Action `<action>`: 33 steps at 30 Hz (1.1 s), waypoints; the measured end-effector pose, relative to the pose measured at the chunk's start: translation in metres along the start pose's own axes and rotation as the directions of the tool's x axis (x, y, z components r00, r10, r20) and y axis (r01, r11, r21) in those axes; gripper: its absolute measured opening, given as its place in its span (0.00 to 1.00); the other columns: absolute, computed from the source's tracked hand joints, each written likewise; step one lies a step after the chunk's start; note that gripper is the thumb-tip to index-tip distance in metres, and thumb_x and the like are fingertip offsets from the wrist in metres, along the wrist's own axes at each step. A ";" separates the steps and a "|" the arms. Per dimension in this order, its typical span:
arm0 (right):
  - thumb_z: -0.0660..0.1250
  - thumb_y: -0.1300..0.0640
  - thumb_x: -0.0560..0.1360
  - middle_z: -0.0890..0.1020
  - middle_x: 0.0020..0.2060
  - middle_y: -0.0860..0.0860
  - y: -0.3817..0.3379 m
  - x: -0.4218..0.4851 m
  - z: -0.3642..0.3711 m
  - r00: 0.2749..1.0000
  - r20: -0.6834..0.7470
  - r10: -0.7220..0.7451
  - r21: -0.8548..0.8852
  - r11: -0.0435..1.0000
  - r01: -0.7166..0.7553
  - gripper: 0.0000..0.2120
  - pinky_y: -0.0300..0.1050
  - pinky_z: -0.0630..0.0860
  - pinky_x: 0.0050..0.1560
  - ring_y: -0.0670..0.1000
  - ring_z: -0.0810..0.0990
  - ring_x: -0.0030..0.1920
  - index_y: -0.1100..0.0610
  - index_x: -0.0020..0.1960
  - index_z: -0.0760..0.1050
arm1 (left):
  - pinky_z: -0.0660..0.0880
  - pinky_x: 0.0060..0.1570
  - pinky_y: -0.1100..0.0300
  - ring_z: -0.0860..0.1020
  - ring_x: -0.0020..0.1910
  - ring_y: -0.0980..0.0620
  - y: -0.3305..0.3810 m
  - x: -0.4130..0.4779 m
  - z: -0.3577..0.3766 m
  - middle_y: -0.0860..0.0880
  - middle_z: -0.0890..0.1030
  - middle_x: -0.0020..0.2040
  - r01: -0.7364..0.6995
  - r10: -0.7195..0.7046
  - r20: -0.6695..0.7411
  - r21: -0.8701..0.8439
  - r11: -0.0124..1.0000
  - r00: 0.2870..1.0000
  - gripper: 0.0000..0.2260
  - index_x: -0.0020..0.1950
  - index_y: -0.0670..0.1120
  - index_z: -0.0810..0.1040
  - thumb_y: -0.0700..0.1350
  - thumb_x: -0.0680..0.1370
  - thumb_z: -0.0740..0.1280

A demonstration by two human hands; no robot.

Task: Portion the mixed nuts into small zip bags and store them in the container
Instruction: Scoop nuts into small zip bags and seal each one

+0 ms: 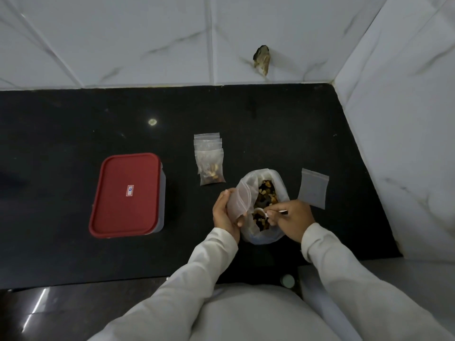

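Observation:
A large clear bag of mixed nuts (268,190) stands open on the black counter (73,124). My left hand (225,214) grips a small empty zip bag (238,201) beside the big bag's left edge. My right hand (290,217) pinches a small white spoon (261,214) loaded with nuts, held over the big bag's mouth. Filled zip bags (210,159) lie overlapping just behind. One empty zip bag (314,188) lies flat to the right. The container (126,194), with its red lid on, sits at the left.
White marble-pattern tiled walls (394,119) rise behind and along the right of the counter, forming a corner. A chipped hole (262,59) marks the back wall. The counter's front edge (86,284) runs near my body.

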State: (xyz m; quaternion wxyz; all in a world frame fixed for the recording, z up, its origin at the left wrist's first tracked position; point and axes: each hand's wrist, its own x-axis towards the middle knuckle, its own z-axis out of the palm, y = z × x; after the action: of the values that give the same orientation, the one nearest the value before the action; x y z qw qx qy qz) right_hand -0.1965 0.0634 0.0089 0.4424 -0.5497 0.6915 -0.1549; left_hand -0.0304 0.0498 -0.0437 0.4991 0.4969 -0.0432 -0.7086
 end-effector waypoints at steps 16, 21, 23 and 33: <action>0.69 0.68 0.75 0.85 0.48 0.55 -0.002 0.015 -0.007 0.882 0.251 0.399 0.479 0.740 -0.472 0.07 0.44 0.81 0.52 0.53 0.84 0.50 0.61 0.48 0.83 | 0.62 0.19 0.64 0.70 0.26 0.51 0.013 0.000 0.002 0.42 0.77 0.47 0.048 -0.049 -0.031 -0.057 0.997 0.998 0.13 0.54 0.44 0.78 0.53 0.79 0.62; 0.66 0.69 0.75 0.84 0.51 0.59 0.002 0.007 -0.012 0.898 0.234 0.372 0.611 0.663 -0.434 0.08 0.41 0.81 0.50 0.55 0.83 0.52 0.64 0.51 0.82 | 0.65 0.19 0.65 0.73 0.28 0.52 0.025 -0.005 -0.001 0.42 0.80 0.54 0.115 -0.117 -0.023 -0.084 0.990 0.993 0.13 0.56 0.46 0.80 0.52 0.80 0.63; 0.65 0.69 0.76 0.83 0.51 0.59 0.004 0.005 -0.013 0.905 0.222 0.364 0.635 0.650 -0.417 0.08 0.40 0.81 0.48 0.54 0.82 0.51 0.65 0.53 0.81 | 0.64 0.19 0.65 0.73 0.27 0.52 0.029 -0.006 -0.001 0.44 0.82 0.47 0.110 -0.110 0.007 -0.080 0.991 0.994 0.11 0.51 0.48 0.81 0.52 0.80 0.63; 0.66 0.65 0.76 0.85 0.49 0.55 -0.031 -0.007 -0.034 0.950 0.118 0.289 0.802 0.537 -0.263 0.09 0.41 0.81 0.45 0.51 0.85 0.50 0.62 0.54 0.81 | 0.64 0.19 0.66 0.72 0.27 0.52 0.046 -0.006 0.005 0.47 0.83 0.40 0.124 -0.118 0.070 -0.079 0.989 0.991 0.10 0.48 0.48 0.82 0.51 0.80 0.63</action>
State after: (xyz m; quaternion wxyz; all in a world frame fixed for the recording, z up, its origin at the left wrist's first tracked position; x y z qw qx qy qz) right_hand -0.2037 0.0493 0.0530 0.6521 -0.1695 0.6287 -0.3884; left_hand -0.0033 0.0297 -0.0116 0.4737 0.4542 0.0005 -0.7545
